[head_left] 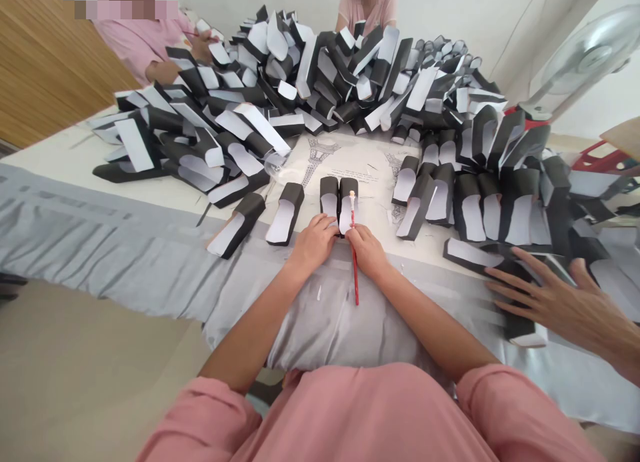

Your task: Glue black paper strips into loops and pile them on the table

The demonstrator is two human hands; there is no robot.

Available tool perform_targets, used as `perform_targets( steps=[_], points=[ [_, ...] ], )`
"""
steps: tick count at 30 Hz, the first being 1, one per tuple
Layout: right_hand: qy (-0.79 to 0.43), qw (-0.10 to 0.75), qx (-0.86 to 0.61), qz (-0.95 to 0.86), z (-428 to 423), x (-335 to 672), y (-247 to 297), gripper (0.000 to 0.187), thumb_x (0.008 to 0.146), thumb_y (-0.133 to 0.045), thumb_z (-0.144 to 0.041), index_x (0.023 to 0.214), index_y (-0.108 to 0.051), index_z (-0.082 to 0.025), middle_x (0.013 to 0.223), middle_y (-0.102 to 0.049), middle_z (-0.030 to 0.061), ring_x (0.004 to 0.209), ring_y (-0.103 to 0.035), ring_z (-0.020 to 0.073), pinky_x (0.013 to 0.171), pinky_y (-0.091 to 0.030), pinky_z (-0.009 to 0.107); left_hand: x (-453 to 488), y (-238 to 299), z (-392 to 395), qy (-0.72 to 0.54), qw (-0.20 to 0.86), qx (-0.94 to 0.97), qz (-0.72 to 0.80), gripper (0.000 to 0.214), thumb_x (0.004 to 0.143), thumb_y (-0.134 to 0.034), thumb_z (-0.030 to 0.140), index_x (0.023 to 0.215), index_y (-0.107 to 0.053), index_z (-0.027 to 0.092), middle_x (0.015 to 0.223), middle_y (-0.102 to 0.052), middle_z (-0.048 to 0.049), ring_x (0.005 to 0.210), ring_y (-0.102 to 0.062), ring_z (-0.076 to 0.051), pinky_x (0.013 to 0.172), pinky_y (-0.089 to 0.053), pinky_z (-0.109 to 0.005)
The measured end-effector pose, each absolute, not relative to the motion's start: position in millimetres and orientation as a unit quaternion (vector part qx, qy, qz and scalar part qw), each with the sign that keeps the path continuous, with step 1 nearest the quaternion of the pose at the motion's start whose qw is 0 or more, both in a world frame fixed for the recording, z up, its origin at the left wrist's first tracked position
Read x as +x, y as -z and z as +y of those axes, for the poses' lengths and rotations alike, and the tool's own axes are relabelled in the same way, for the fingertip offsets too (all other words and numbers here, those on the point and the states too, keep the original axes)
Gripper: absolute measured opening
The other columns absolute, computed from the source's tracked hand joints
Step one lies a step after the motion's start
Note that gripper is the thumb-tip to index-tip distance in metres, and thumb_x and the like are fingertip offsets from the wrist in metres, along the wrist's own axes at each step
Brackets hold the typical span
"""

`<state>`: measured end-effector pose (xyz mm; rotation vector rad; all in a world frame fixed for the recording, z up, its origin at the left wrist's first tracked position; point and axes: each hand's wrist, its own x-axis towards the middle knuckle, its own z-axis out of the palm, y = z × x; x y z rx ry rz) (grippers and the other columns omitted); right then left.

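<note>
Side by side before me stand two black slipper-shaped pieces with white insides, a left one (329, 194) and a right one (349, 187). My left hand (316, 241) is closed at the near end of the left piece, fingers together. In my right hand (367, 250), closed beside the right piece, is a thin red stick (356, 275) with a pale, lumpy tip that reaches up over that piece. Fingertips of both hands hide the near ends of the pair. Another similar piece (285, 214) lies left of my left hand.
A large heap of such pieces (320, 82) covers the far side of the table, with rows of them (470, 209) at right. A co-worker's spread hand (555, 295) reaches in from the right. Grey cloth (150, 242) hangs at the near edge. Two people sit beyond; a fan (590, 59) stands right.
</note>
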<state>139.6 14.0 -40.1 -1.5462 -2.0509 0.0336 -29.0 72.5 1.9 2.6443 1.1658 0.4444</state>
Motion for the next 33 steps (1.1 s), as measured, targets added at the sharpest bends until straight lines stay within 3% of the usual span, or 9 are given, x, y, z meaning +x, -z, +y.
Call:
perform_targets(
  steps=[21, 29, 33],
  points=[
    [-0.043, 0.288, -0.595, -0.750, 15, 140, 38, 0.020, 0.096, -0.041, -0.014, 0.097, -0.059, -0.021, 0.104, -0.064, 0.0088, 0.109, -0.057, 0.0223, 0.094, -0.051, 0.035, -31, 1, 72, -0.156, 0.113, 0.901, 0.390, 0.028, 0.093, -0.049, 0.017, 0.106, -0.074, 0.020, 0.137, -0.063, -0.0096, 0.137, -0.047, -0.028, 0.111, -0.048, -0.047],
    [-0.031, 0.327, -0.571, -0.752, 16, 142, 42, 0.020, 0.097, -0.041, -0.013, 0.099, -0.060, -0.020, 0.105, -0.066, 0.0121, 0.128, -0.052, 0.0235, 0.110, -0.045, 0.043, -39, -14, 75, -0.165, 0.107, 0.896, 0.397, 0.022, 0.089, -0.059, 0.019, 0.104, -0.073, 0.013, 0.140, -0.059, -0.0167, 0.137, -0.049, -0.029, 0.118, -0.041, -0.045],
    [-0.038, 0.345, -0.562, -0.751, 15, 143, 41, 0.023, 0.097, -0.039, -0.014, 0.103, -0.059, -0.022, 0.108, -0.065, 0.0113, 0.131, -0.050, 0.0245, 0.109, -0.047, 0.046, -35, -39, 84, -0.157, 0.135, 0.882, 0.424, 0.028, 0.091, -0.053, 0.019, 0.112, -0.071, 0.013, 0.135, -0.063, -0.0148, 0.126, -0.060, -0.025, 0.112, -0.046, -0.039]
  ],
)
